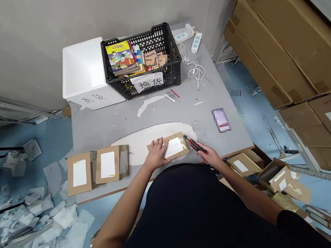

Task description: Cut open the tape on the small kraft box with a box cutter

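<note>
Cardboard mailer (174, 146) lies flat at the near edge of the gray table (157, 114), around 6 o'clock on my feed, its white label facing up. The left hand (157, 153) is open, palm down and fingers spread, pressing on the mailer's left end without gripping it. The right hand (208, 159) is curled shut around a red-and-black box cutter (195, 145), whose tip sits just beside the mailer's right corner. I can't make out the blade from here.

Under the mailer lies a white sheet (152, 141). At its 9 o'clock are two more mailers (108, 165) side by side, the nearer one with a clear plastic flap (124, 160). Toward 12 o'clock, a black crate (142, 62) holds comic books (121, 58) and carries a paper sign (147, 82); a white bin (84, 74) touches its left side. A power strip (196, 42) and a white cable (195, 72) lie around 1 o'clock. A blurred purple item (221, 119) sits at 2 o'clock, too obscured for me to identify. Stacked cartons (290, 35) fill the shelves at 3 o'clock.
</note>
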Demonstrator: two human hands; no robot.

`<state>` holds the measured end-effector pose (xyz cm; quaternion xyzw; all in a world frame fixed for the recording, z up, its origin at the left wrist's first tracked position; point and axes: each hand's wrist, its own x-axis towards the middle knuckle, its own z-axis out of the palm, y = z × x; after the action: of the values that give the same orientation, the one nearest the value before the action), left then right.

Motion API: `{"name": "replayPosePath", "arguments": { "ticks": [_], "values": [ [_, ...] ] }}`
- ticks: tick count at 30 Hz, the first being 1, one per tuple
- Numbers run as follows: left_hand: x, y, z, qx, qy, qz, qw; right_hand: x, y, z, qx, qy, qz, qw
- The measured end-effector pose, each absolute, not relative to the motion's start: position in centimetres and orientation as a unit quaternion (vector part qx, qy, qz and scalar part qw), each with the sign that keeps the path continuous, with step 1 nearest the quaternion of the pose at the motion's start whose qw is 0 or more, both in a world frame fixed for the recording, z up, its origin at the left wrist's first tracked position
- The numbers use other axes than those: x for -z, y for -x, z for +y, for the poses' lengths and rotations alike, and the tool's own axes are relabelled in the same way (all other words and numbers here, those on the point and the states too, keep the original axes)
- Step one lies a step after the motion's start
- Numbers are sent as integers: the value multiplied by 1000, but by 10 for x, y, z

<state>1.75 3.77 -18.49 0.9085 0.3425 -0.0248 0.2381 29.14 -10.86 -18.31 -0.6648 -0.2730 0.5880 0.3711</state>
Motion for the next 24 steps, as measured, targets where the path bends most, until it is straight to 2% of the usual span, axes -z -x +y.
{"name": "replayPosePath", "arguments": {
  "ticks": [12, 24],
  "values": [
    [187, -19, 40, 32, -910, 339, 237, 193, -288, -114, -615, 636, -247, 395],
    [190, -23, 37, 32, -905, 361, 224, 190, -289, -115, -631, 648, -238, 354]
  ]
}}
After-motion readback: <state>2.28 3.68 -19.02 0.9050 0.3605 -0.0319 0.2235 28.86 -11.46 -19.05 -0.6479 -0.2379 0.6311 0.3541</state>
